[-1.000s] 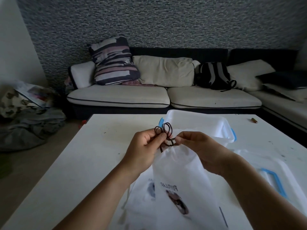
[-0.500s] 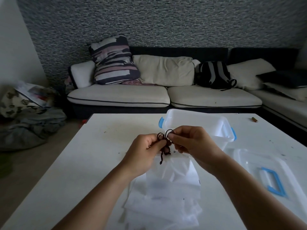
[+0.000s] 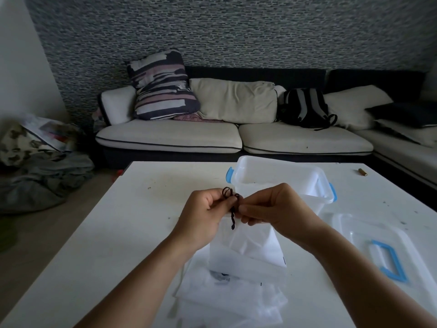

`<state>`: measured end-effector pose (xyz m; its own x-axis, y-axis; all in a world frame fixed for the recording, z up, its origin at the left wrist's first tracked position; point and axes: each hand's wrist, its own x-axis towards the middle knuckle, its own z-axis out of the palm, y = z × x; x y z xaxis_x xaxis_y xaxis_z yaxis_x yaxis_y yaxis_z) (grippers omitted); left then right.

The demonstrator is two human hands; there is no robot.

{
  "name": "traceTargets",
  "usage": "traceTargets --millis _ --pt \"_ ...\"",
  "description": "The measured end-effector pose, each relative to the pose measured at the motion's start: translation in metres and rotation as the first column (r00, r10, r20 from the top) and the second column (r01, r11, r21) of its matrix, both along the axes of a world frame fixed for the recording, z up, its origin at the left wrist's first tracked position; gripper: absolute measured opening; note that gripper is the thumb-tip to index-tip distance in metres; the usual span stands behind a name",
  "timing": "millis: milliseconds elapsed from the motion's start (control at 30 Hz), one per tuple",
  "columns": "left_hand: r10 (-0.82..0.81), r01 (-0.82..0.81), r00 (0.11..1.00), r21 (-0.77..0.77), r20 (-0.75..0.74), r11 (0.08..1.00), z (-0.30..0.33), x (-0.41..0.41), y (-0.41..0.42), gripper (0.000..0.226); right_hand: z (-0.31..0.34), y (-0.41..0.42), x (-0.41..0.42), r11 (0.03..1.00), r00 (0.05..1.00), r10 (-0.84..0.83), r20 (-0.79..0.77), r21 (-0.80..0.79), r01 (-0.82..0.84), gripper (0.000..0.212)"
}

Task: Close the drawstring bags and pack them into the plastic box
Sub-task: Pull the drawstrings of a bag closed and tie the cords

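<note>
Left hand (image 3: 205, 214): fingers curled, pinching the dark drawstring (image 3: 233, 204) at the mouth of a white drawstring bag (image 3: 250, 242). Two small cord loops stand up above the left fingertips; one twisted end hangs down between the hands. Right hand (image 3: 272, 209): fingers curled, pinching the same cord from the right, knuckles just beside the left hand's. The exact crossing of the cord is hidden by the fingertips; cannot tell whether a knot is formed.

Held bag: gathered top is up at the hands, body droops toward the near side onto a stack of white bags (image 3: 227, 294) lying on the white table (image 3: 132, 223). A dark print on one lower bag is partly covered and unreadable. The near edge of the stack is cut off by the forearms and the frame.

Clear plastic box (image 3: 272, 171) with blue latches: stands open on the table just beyond the hands, its near wall partly hidden by the right hand; contents hard to make out. Clear lid (image 3: 378, 235) with blue handle: lies flat on the right, partly cut off by the right forearm.

Far right on the table: a small brownish cylinder (image 3: 362, 172), too small to identify. Beyond the table: sofa (image 3: 170, 136), striped cushion (image 3: 160, 86), dark backpack (image 3: 305, 107). Far left, on the floor: a heap of cloth (image 3: 42, 171), dim.
</note>
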<state>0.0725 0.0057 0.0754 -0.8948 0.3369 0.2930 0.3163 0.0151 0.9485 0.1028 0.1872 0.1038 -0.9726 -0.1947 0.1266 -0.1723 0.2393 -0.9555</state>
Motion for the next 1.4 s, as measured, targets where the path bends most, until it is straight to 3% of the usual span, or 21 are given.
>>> traceTargets --millis 67,167,267,400,500,600,667,900,1100,1167,1233,1400 --pt "0.009 -0.009 1.000 -0.010 -0.010 1.000 -0.001 0.001 0.000 0.024 -0.001 -0.004 0.001 0.999 0.999 -0.041 0.004 -0.001 0.041 0.003" --pt "0.031 -0.033 0.999 -0.043 -0.042 0.999 -0.002 0.002 0.000 0.023 -0.001 -0.010 0.001 0.990 0.991 -0.126 0.036 -0.061 0.128 0.018" --pt "0.065 -0.067 0.997 -0.049 -0.039 0.997 0.000 0.005 0.002 0.022 0.000 -0.009 0.001 0.980 0.982 -0.188 -0.006 0.070 0.188 0.027" --pt "0.014 -0.019 0.994 -0.049 -0.105 0.999 0.004 0.005 -0.001 0.024 0.002 -0.004 -0.001 0.976 0.984 -0.131 -0.119 0.160 0.149 0.008" --pt "0.032 -0.040 0.989 -0.053 -0.145 0.998 0.004 0.004 -0.001 0.020 0.000 -0.002 -0.002 0.986 0.980 -0.085 -0.179 0.124 0.108 0.011" --pt "0.066 -0.079 0.977 -0.060 -0.201 0.995 0.005 0.003 -0.001 0.017 0.000 -0.003 -0.001 0.998 0.991 -0.053 -0.123 0.021 0.056 0.011" --pt "0.065 -0.087 0.969 -0.082 -0.240 0.993 0.006 0.003 -0.001 0.018 -0.001 -0.004 -0.001 0.995 0.992 -0.087 -0.093 0.036 0.091 0.008" --pt "0.134 -0.197 0.910 -0.124 -0.392 0.972 0.002 0.007 0.005 0.014 -0.007 -0.015 -0.004 0.954 0.930 -0.179 -0.322 0.172 0.244 0.041" --pt "0.149 -0.263 0.842 -0.152 -0.518 0.953 0.005 0.006 0.005 0.013 -0.005 -0.006 -0.008 0.981 0.974 -0.191 -0.121 -0.033 0.189 0.032" --pt "0.138 -0.251 0.843 -0.153 -0.520 0.956 0.006 0.007 0.003 0.013 0.000 -0.005 -0.006 0.987 0.992 -0.122 -0.020 -0.110 0.120 0.023" --pt "0.134 -0.224 0.879 -0.147 -0.458 0.964 0.006 0.007 0.003 0.013 0.004 -0.003 -0.004 0.985 0.997 -0.029 0.069 -0.167 0.041 0.018" --pt "0.121 -0.149 0.956 -0.084 -0.269 0.985 0.009 0.010 0.002 0.016 0.002 0.006 -0.007 0.959 0.986 0.112 0.124 -0.273 -0.075 0.022"
